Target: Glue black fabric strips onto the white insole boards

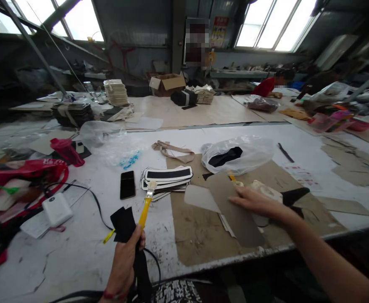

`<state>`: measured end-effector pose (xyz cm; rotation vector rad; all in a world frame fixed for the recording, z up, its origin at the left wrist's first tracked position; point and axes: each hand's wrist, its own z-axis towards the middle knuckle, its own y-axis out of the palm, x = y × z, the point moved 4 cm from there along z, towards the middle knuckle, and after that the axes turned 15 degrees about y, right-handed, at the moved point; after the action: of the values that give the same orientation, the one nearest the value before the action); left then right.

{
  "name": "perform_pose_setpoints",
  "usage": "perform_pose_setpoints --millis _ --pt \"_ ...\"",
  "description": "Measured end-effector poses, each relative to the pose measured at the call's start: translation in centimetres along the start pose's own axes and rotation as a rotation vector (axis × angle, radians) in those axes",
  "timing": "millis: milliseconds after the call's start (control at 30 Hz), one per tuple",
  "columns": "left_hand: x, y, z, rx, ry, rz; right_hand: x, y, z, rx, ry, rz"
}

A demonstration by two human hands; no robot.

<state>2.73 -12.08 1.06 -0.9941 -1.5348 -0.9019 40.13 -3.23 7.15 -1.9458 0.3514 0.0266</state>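
My left hand [124, 261] grips a yellow-handled brush [147, 204] together with a black fabric piece [123, 224], held over the white table's near edge. My right hand [256, 203] lies flat, fingers apart, on a brown cardboard sheet [235, 210] spread over stained brown paper [193, 231]. Just beyond the brush tip sits a stack of black-and-white curved pieces [168, 176]. A pale glue-crusted container [266, 191] is right behind my right hand, with a black cut piece [294, 195] beside it.
A black phone [127, 184] lies left of the stack. A white power bank [57, 209] with a black cable, a red bag [20, 172] and a clear plastic bag [238, 153] holding black pieces are around. A person in red [268, 86] works at the far table.
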Motion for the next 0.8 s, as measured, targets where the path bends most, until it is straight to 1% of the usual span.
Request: perform_pose_setpoints --millis 33,67,100,167,200,267,367,433,467,533,567,600,667,733,800 --pt "-0.1 -0.3 -0.1 -0.004 -0.001 0.003 -2.6 2.6 0.6 -0.110 -0.117 -0.001" --pt "-0.1 -0.6 -0.2 -0.011 -0.002 0.007 -4.8 5.1 1.3 -0.208 -0.173 -0.017" --pt "-0.2 -0.9 -0.3 -0.016 -0.002 0.008 -6.4 7.4 2.0 -0.285 -0.192 -0.050" --pt "-0.4 -1.6 -0.5 -0.006 -0.014 -0.004 -8.7 10.9 3.6 -0.321 -0.175 -0.095" --pt "-0.5 -1.9 -0.6 0.008 -0.019 -0.018 -9.3 12.1 4.2 -0.318 -0.162 -0.114" --pt "-0.8 -2.7 -0.8 0.033 -0.021 -0.049 -10.0 13.2 4.9 -0.291 -0.147 -0.141" --pt "-1.4 -4.0 -0.8 0.073 0.014 -0.043 -10.8 13.0 4.5 -0.255 -0.156 -0.171" --pt "-1.8 -4.7 -0.9 0.099 0.034 -0.020 -11.7 12.5 3.2 -0.208 -0.163 -0.193" --pt "-2.0 -4.9 -0.9 0.108 0.037 -0.016 -12.3 12.5 2.3 -0.162 -0.159 -0.212" --pt "-2.4 -5.1 -1.0 0.117 0.020 -0.020 -13.8 13.3 0.3 -0.035 -0.156 -0.267" --pt "-2.5 -5.1 -1.1 0.121 0.007 -0.022 -14.5 14.2 -0.8 0.024 -0.170 -0.294" --pt "-2.5 -5.0 -1.1 0.123 -0.006 -0.020 -15.2 15.5 -1.9 0.056 -0.208 -0.315" --pt "-2.5 -4.8 -1.1 0.119 -0.028 -0.003 -15.9 18.7 -3.5 0.025 -0.305 -0.324" --pt "-2.5 -4.5 -1.1 0.107 -0.037 0.016 -15.3 21.3 -4.2 -0.012 -0.343 -0.295" --pt "-2.5 -4.3 -1.0 0.099 -0.041 0.023 -13.7 22.5 -3.9 0.018 -0.301 -0.251"
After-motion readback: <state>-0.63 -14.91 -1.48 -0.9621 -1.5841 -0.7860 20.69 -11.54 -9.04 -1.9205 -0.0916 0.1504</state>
